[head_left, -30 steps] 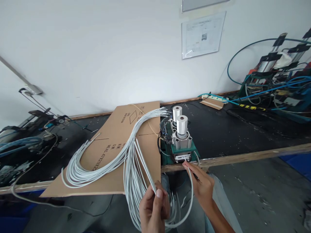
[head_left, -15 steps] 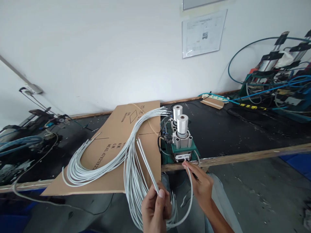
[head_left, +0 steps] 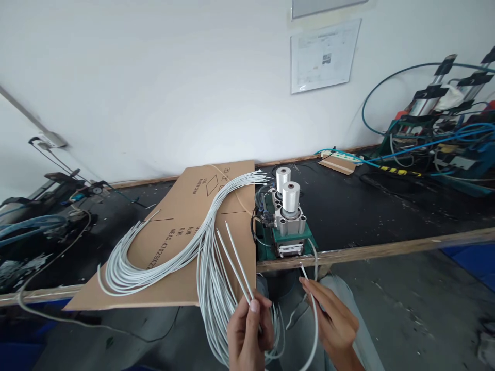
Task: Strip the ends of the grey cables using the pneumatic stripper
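Between the thumb and fingers of my left hand (head_left: 250, 327) are two white cables (head_left: 236, 257), their ends spread apart and pointing up over the cardboard. My right hand (head_left: 331, 315) pinches another white cable (head_left: 314, 314) near its tip, which points up just below the front of a small pneumatic fixture (head_left: 290, 221). That fixture has two silver cylinders on a green base at the table's edge. A large bundle of white cables (head_left: 211, 247) curves across the cardboard sheet (head_left: 181, 206) and hangs over its front edge beside my left hand.
A black tabletop (head_left: 348, 211) with a wooden front edge runs along the white wall. Other machines with blue hoses (head_left: 433, 113) stand at the right, and more equipment (head_left: 50, 206) at the left. A power strip (head_left: 340, 155) lies near the wall.
My right hand has drawn the cable tip back from the front of the fixture, down and to the right. The two cable ends in my left hand have spread apart.
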The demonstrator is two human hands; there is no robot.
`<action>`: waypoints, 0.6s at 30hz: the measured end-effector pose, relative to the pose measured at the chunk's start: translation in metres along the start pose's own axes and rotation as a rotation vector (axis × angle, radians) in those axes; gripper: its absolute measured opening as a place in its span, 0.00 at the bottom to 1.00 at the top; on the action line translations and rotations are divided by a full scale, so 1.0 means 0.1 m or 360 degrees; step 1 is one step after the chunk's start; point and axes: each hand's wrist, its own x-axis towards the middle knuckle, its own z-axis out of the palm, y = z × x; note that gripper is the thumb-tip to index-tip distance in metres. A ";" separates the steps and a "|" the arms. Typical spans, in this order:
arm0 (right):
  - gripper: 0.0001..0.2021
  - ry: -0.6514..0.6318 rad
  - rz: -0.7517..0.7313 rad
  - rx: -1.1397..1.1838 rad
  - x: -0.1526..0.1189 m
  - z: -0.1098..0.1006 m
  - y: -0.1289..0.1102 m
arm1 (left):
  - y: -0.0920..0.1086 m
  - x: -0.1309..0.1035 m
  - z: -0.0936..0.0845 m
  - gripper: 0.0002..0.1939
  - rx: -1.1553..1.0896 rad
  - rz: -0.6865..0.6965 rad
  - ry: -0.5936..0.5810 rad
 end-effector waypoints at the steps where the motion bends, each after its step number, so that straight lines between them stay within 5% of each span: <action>1: 0.30 0.0002 -0.0009 -0.0023 -0.03 -0.04 -0.03 | -0.01 0.00 0.00 0.26 0.0016 -0.0003 0.0017; 9: 0.24 -0.0164 0.0068 -0.0195 -0.33 -0.27 0.09 | -0.01 -0.07 0.03 0.28 0.0148 -0.0040 0.0086; 14: 0.15 -0.0362 0.0268 -0.0219 -0.48 -0.54 0.25 | -0.12 -0.09 -0.10 0.29 0.0495 -0.0005 -0.0272; 18: 0.09 -0.0325 0.0706 -0.0031 -0.10 -0.61 0.03 | -0.28 -0.07 -0.26 0.24 0.1075 0.0376 -0.0607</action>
